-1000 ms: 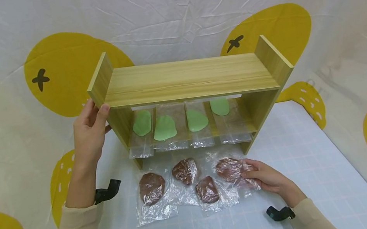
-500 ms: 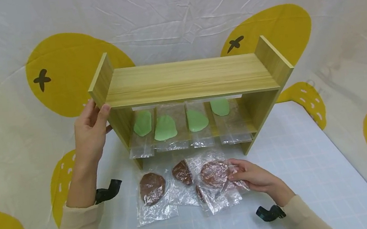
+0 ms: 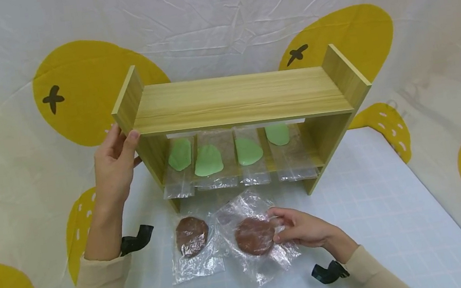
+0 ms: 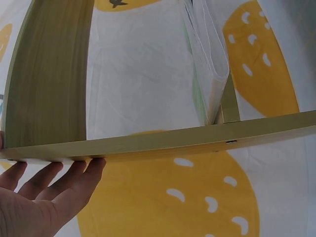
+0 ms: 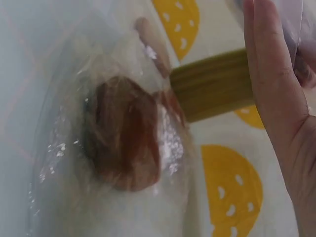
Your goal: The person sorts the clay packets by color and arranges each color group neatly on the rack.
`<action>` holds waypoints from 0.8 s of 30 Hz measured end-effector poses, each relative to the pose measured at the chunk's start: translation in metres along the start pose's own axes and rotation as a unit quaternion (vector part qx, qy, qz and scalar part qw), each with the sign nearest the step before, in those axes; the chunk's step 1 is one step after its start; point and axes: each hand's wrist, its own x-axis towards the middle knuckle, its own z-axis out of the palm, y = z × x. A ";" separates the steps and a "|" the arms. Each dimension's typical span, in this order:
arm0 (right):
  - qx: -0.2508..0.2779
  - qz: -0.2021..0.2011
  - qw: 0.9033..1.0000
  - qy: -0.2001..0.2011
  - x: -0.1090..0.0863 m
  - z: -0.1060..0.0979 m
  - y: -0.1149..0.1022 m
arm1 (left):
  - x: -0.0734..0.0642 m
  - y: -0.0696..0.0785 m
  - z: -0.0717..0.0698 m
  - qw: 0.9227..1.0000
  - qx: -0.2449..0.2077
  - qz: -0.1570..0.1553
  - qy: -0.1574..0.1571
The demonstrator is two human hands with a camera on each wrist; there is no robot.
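My left hand (image 3: 113, 168) grips the left side panel (image 3: 129, 101) of a wooden shelf. Its thumb lies at the front edge and the fingers spread along the outer face, as the left wrist view also shows. With my right hand (image 3: 306, 227) I pinch the right edge of a clear plastic bag (image 3: 241, 206) holding a flat brown round piece (image 3: 254, 236). This bag covers other brown-piece bags in the head view. Left of it lies another bagged brown piece (image 3: 192, 236). Blurred in the right wrist view, a bagged brown piece (image 5: 123, 138) lies below the hand (image 5: 281, 94).
On the lower shelf board, several clear bags (image 3: 215, 158) with flat green pieces lie in a row, their ends overhanging the front. The upper board (image 3: 237, 98) is above them. A pale checked cloth (image 3: 389, 200) covers the table; a yellow-patterned curtain (image 3: 214, 28) hangs behind.
My right hand has moved left with the rightmost brown-piece bag, bringing it over the two middle bags, which are now covered. The left hand keeps its place on the shelf.
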 end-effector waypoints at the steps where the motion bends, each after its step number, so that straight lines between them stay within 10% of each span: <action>1: -0.003 -0.001 1.000 -0.003 0.000 0.002 -0.002 | 0.000 0.000 0.000 1.000 0.000 0.000 0.000; 24: -0.140 -0.138 0.980 -0.013 0.003 0.046 -0.122 | 0.001 -0.001 -0.001 1.000 -0.015 0.002 -0.001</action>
